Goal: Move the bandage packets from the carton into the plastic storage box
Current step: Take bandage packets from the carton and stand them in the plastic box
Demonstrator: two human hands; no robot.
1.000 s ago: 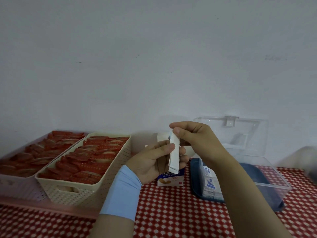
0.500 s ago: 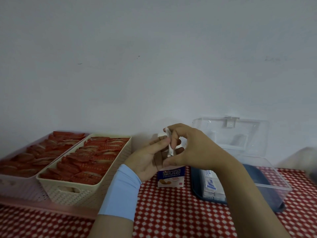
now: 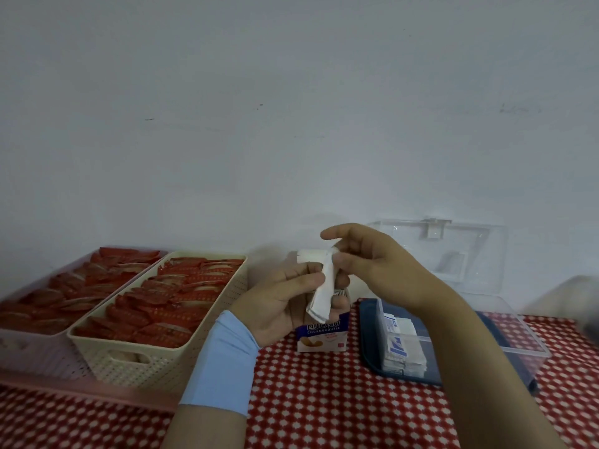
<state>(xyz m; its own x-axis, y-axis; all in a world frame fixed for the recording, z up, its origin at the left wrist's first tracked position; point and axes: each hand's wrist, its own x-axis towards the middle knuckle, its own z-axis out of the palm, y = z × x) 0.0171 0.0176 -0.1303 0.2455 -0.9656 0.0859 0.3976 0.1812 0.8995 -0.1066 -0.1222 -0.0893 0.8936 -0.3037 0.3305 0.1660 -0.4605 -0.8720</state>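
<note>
Pinching a thin stack of white packets between thumb and fingertips, the left hand holds it on edge and slightly tilted, above the table and in front of the carton. The palm faces right, and the thumb lies across the near face of the stack. A light blue band wraps the left wrist.

The right hand comes in from the right at the stack's top end. Its thumb and curled fingers close on that top edge, while the index finger points out straight to the left. The exact contact there is hard to make out.

The carton stands on a red and white checked cloth. The left hand hides most of it. Only its lower front with blue lettering and a white top flap show.

Just right of the carton sits a clear box with a dark blue base and its lid raised against the wall. More white bandages stand packed at its left end. The right forearm covers part of the box.

To the left, a cream basket and a pink basket are full of red sachets. The frame's edge cuts off the pink one.
</note>
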